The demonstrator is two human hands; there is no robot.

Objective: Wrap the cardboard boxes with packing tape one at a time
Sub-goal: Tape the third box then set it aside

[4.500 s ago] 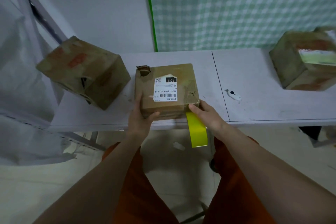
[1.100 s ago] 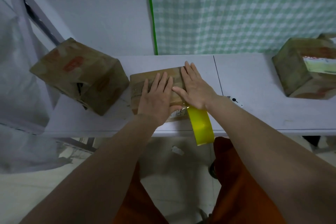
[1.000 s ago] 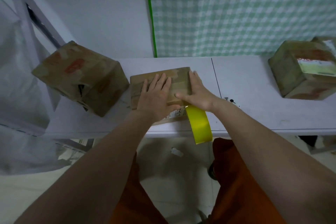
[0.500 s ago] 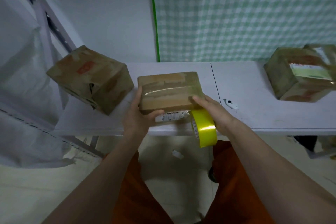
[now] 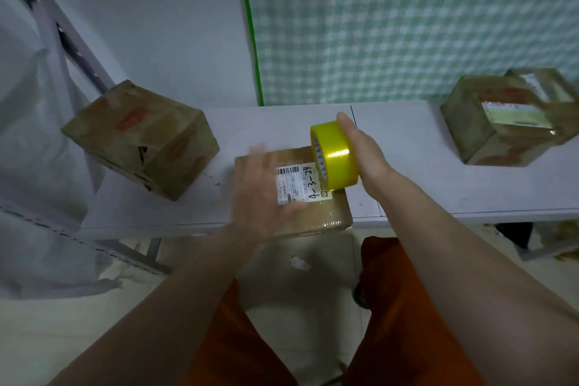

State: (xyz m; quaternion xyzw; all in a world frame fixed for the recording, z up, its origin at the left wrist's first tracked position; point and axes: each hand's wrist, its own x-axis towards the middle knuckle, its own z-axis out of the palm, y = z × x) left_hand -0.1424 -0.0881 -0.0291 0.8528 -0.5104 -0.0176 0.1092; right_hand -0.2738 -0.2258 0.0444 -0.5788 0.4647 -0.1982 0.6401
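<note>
Small brown cardboard box (image 5: 313, 210) with a white shipping label (image 5: 296, 185) on its top face sits at the near edge of the white table (image 5: 423, 172), its front edge jutting slightly past the table edge. Clear tape shines along its near edge.

Right hand (image 5: 365, 150) grips a roll of yellow packing tape (image 5: 333, 157), fingers wrapped round the far side; the roll stands on edge at the box's 1 o'clock corner, touching the top face.

Left hand (image 5: 257, 194) is motion-blurred, fingers spread, over the box's left half; cannot tell whether it presses the cardboard.

Larger brown cardboard box with red markings (image 5: 141, 138) lies at 10 o'clock from the small one, tilted, well apart. A taped brown box with a pale label (image 5: 507, 122) sits at 2 o'clock, far right.

Orange trousers (image 5: 407, 307) below. Green-checked cloth (image 5: 407, 19) hangs behind the table.
</note>
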